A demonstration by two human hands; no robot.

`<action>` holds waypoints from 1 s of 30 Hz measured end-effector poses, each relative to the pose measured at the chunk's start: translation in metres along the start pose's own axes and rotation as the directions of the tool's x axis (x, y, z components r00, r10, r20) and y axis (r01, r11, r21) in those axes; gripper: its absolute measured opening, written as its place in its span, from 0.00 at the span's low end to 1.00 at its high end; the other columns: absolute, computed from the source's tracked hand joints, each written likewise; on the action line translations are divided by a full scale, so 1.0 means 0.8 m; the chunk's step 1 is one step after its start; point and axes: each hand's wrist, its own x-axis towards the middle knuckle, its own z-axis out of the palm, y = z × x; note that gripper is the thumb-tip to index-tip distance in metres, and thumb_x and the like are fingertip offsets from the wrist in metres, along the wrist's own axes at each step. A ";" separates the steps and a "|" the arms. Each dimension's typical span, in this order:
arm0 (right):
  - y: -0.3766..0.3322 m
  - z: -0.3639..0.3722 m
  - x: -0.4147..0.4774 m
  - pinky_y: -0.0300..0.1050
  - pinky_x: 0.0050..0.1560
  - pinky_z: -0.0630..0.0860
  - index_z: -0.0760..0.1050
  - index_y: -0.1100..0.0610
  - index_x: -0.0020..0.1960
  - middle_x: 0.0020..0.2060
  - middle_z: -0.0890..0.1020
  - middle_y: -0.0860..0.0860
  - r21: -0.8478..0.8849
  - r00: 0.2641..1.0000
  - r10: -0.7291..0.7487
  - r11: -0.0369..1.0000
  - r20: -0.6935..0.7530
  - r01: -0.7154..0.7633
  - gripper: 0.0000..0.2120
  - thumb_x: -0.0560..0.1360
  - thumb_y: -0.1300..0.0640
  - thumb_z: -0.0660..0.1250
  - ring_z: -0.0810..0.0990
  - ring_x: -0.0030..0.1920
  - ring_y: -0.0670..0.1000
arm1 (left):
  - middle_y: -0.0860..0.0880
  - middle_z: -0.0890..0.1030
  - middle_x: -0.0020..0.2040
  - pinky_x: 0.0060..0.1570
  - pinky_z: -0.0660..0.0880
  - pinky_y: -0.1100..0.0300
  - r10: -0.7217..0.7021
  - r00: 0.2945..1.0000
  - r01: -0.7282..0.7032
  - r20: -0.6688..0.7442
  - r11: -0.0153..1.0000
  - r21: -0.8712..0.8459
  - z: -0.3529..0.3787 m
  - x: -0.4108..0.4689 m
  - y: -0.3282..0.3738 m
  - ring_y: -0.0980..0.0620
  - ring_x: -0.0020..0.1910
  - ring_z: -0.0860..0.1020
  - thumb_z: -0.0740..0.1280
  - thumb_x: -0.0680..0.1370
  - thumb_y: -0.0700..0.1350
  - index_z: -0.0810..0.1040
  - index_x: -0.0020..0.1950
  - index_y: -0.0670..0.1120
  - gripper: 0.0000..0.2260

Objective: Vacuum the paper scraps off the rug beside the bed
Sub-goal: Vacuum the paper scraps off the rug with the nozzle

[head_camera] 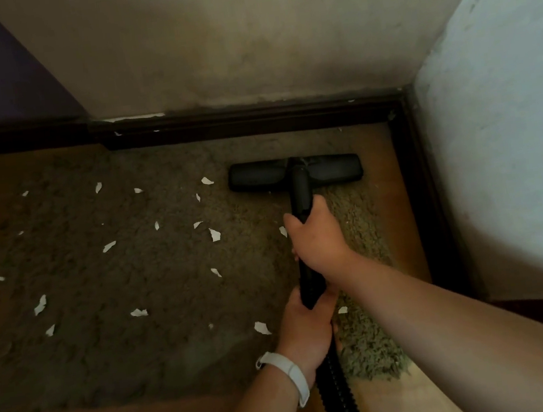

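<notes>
Roughly twenty paper scraps (215, 234) lie on the rug (109, 348). The smallest specks blur into the pile, so the count is only near. They are white, torn and irregular, most of them thin curled slivers and a few wider flakes. They lie apart from one another over the left and middle of the rug. One sits just left of the wand and two lie close to the lower hand.

One vacuum head (259, 176), black, flat and wide, rests on the rug near its far right corner, set square to the one dark skirting board (252, 122). One black wand (300, 188) runs back from its middle, and one ribbed black hose (340, 400) carries on from it to the bottom edge.

Two hands hold the wand. The right hand (318, 234) is farther up, its fingers wrapped round the tube. The left hand (308, 325) is clamped round the lower end where the hose joins, and it wears one white wristband (293, 372).

The rug is brown and shaggy. A strip of wood floor (392, 190) shows along its right edge, below a pale wall (241, 37).
</notes>
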 end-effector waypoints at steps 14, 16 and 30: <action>0.030 0.007 -0.046 0.59 0.37 0.82 0.67 0.48 0.53 0.40 0.80 0.55 0.030 0.999 -0.036 0.999 -0.023 0.037 0.08 0.78 0.52 0.66 0.82 0.35 0.55 | 0.45 0.74 0.31 0.29 0.72 0.57 0.002 1.000 -0.002 0.021 1.000 -0.029 -0.006 -0.029 -0.042 0.48 0.24 0.71 0.65 0.81 0.51 0.76 0.58 0.56 0.06; 0.024 0.004 -0.040 0.59 0.36 0.83 0.67 0.48 0.53 0.40 0.80 0.55 0.013 0.999 -0.040 0.999 -0.036 0.041 0.08 0.78 0.51 0.66 0.82 0.36 0.56 | 0.45 0.74 0.31 0.29 0.71 0.57 0.033 0.999 -0.033 0.017 0.999 -0.028 -0.003 -0.026 -0.036 0.48 0.24 0.71 0.66 0.81 0.52 0.76 0.56 0.56 0.05; -0.046 -0.013 0.049 0.58 0.39 0.84 0.65 0.55 0.58 0.45 0.80 0.59 0.027 1.000 -0.014 1.000 0.027 0.014 0.12 0.79 0.53 0.65 0.81 0.37 0.57 | 0.46 0.74 0.31 0.25 0.72 0.59 0.044 0.998 -0.045 0.041 0.999 0.024 0.000 0.040 0.052 0.49 0.24 0.72 0.66 0.79 0.57 0.75 0.59 0.51 0.13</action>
